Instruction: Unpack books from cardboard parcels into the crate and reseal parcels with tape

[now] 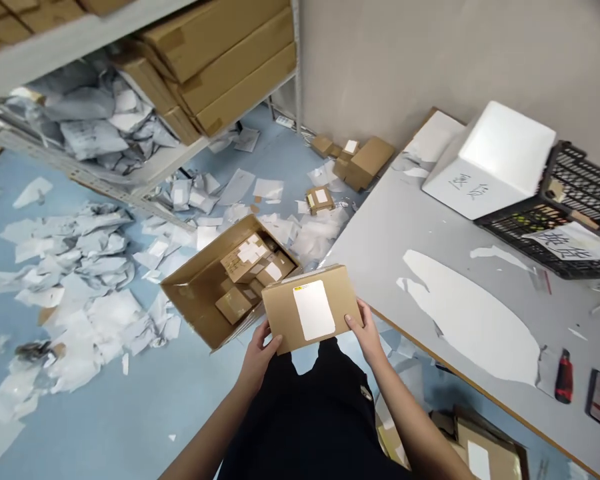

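A pale blue floor (pixel 205 413) strewn with white and grey scraps (pixel 95 307) runs beneath a white metal shelf (pixel 165 160) on the left, and a grey-topped table (pixel 370 233) with a brown edge stands against the plain wall on the right. In front of the person's dark clothing, between that table and an open box, a flat oblong brown cardboard parcel with a large white label (pixel 313 310) is held up. The left hand (pixel 257 353) grips its near left corner and the right hand (pixel 369 333) its right end, both thumbs on the upper face.

The parcel looks stiff and probably fairly light, its smooth card only mildly slippery; what it holds, and how fragile that is, cannot be told. The two short ends seem the best places to take hold, leaving the label uncovered.

The large open brown cardboard box (pixel 193 290) contains several smaller brown cartons (pixel 234 305), some with white labels. The held parcel overlaps its near right side in view; whether they touch is unclear. On the table, a black lattice plastic crate (pixel 587 163) holds some small items and a handwritten white sheet (pixel 573 241), beside a white box with black writing (pixel 500 160).
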`<state>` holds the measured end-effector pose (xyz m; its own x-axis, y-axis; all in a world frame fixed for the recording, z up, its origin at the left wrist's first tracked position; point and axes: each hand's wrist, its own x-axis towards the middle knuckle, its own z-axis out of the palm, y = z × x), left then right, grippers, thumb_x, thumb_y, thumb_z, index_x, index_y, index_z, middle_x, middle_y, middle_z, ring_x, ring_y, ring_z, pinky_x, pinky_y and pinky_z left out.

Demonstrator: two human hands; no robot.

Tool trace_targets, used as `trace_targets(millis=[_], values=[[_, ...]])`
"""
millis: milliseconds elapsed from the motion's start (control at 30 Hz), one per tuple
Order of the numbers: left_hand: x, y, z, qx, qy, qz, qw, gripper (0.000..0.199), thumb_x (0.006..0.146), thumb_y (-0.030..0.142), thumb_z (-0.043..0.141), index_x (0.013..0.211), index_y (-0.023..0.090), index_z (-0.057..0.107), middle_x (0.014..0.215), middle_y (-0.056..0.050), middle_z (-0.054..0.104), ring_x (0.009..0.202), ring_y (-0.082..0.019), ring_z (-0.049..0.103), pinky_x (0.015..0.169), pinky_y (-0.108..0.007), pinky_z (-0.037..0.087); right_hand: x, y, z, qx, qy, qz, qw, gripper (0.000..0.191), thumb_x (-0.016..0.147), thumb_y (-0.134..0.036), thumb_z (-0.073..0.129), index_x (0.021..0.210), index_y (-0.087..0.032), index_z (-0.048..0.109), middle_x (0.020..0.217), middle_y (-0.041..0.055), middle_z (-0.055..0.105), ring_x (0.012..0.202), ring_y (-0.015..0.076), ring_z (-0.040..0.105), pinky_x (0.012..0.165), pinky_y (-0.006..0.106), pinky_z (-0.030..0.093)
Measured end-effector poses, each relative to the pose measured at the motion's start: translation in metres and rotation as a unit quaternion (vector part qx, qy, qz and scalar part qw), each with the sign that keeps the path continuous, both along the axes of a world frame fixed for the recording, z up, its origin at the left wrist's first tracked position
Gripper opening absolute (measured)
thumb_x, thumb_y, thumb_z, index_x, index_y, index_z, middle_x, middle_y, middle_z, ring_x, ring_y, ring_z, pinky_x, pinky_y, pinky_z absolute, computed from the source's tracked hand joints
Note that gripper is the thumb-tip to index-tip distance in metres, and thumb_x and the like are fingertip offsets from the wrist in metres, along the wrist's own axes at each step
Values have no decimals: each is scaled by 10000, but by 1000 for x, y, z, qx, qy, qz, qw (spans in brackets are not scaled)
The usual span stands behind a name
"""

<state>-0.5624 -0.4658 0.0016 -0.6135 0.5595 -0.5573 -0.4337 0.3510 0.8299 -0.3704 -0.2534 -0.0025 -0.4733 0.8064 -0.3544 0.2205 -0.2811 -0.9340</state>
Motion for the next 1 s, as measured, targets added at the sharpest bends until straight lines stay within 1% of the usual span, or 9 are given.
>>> trace_targets(millis=[100, 200, 333, 467, 533, 633, 800, 900, 1000], values=[[31, 68, -5, 12, 9, -17, 1000, 661, 770, 457, 711, 1370, 267, 511, 1375, -94, 563, 1276, -286, 511, 1036, -437, 433, 26, 73, 3, 20, 3, 4, 1000, 551, 770, -472, 718, 1260, -277, 557, 1316, 73, 598, 1230, 281, 545, 1066, 482, 419], [54, 137, -14, 44, 0, -28, 999, 679, 768, 458, 711, 1378, 254, 493, 1405, -99, 540, 1230, -274, 551, 1016, -425, 453, 40, 153, 2, 43, 10, 31, 999, 544, 746, -476, 734, 1221, -254, 591, 1271, 72, 627, 1186, 268, 566, 1052, 462, 417], [75, 221, -24, 81, 1, -39, 996, 619, 773, 441, 708, 1325, 230, 527, 1363, -111, 574, 1143, -262, 606, 1001, -438, 467, 40, 253, -2, 48, 13, 57, 997, 574, 677, -462, 782, 1177, -227, 626, 1198, 64, 665, 1110, 253, 595, 1018, 440, 432], [93, 283, -30, 91, 1, -28, 995, 578, 785, 411, 705, 1306, 231, 531, 1324, -108, 603, 1169, -256, 596, 1035, -431, 445, 32, 330, -13, 25, 16, 75, 997, 589, 626, -430, 810, 1153, -218, 654, 1159, 55, 690, 1058, 248, 608, 1023, 444, 414], [103, 304, -34, 80, -9, -27, 996, 596, 797, 393, 699, 1334, 227, 504, 1347, -117, 581, 1191, -258, 583, 1035, -415, 444, 28, 359, -22, 10, 16, 85, 996, 587, 610, -417, 818, 1137, -204, 671, 1150, 62, 698, 1048, 250, 612, 1034, 455, 398], [118, 325, -41, 59, -17, -24, 998, 608, 819, 376, 683, 1367, 215, 473, 1362, -130, 558, 1217, -257, 563, 1048, -393, 431, 22, 389, -39, -9, 13, 92, 996, 588, 579, -405, 837, 1103, -184, 686, 1119, 71, 709, 1013, 245, 623, 1029, 464, 396], [134, 345, -53, 70, -46, -24, 996, 680, 798, 387, 710, 1402, 234, 438, 1410, -131, 500, 1236, -260, 536, 1023, -381, 444, 13, 416, -66, -15, 45, 64, 997, 640, 550, -451, 848, 1097, -181, 657, 1036, 78, 716, 917, 233, 643, 942, 436, 469], [133, 347, -58, 70, -89, -23, 993, 764, 770, 383, 738, 1440, 245, 397, 1460, -142, 440, 1250, -275, 515, 999, -390, 457, 11, 421, -75, 39, 17, 56, 998, 689, 584, -502, 814, 1164, -182, 622, 1127, 113, 677, 979, 249, 630, 938, 434, 473], [123, 337, -60, 54, -117, -39, 991, 840, 746, 358, 758, 1474, 247, 354, 1497, -160, 387, 1260, -288, 500, 1000, -413, 447, 11, 417, -73, 160, -73, 13, 984, 753, 646, -538, 751, 1266, -151, 570, 1274, 175, 586, 1139, 288, 563, 1003, 469, 422]])
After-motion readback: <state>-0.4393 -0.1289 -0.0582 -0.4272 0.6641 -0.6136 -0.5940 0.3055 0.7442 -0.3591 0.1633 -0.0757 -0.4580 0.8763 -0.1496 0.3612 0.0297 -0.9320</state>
